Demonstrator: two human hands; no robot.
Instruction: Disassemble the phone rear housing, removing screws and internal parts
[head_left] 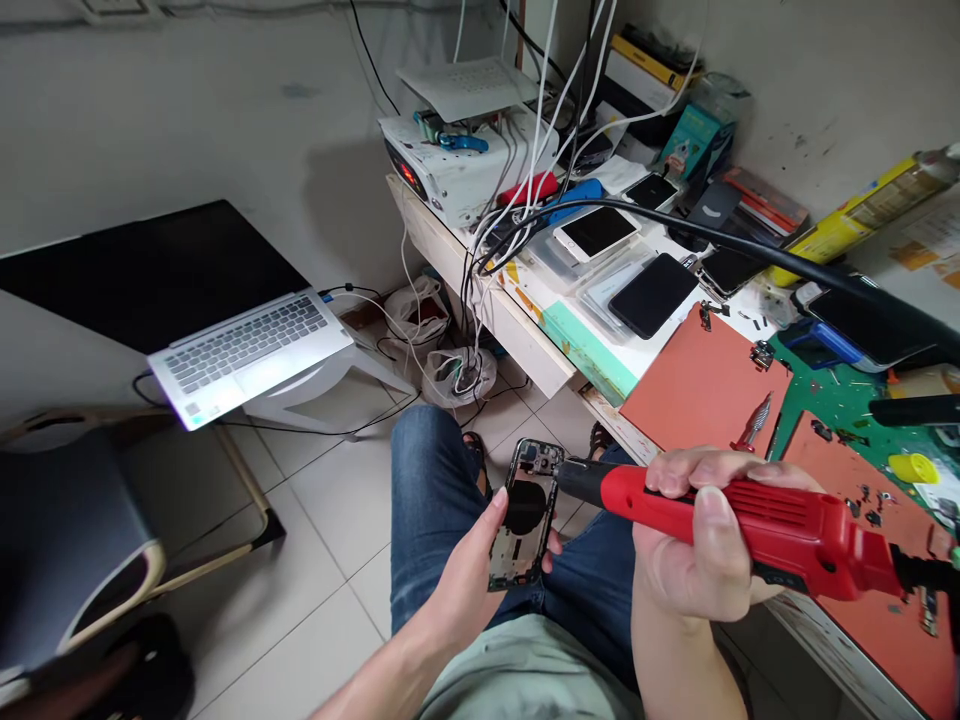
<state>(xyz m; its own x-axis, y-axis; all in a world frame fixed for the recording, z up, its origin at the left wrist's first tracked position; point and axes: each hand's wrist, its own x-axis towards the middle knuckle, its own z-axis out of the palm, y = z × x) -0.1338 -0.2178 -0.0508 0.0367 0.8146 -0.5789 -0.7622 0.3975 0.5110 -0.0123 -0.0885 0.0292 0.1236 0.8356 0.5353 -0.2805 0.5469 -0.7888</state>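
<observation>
Over my lap, my left hand point(469, 560) grips an opened phone housing point(531, 550) by its lower sides, thumb along the left edge. The housing's inside faces up, with a dark round patch in its middle and small parts at the top end. My right hand point(697, 540) is wrapped round a red rotary tool point(780, 525) with a black nose. The tool's tip points left and meets, or nearly meets, the housing's upper right edge; exact contact I cannot tell. A cord leaves the tool's rear at the right.
At right, the workbench holds orange mats point(675, 390), a dark phone point(654, 295), a white phone point(596, 232) and a yellow spray can point(862, 215). A black cable point(720, 235) arches across it. An open laptop point(247, 345) rests on a white stool at left, near a folding chair point(82, 540).
</observation>
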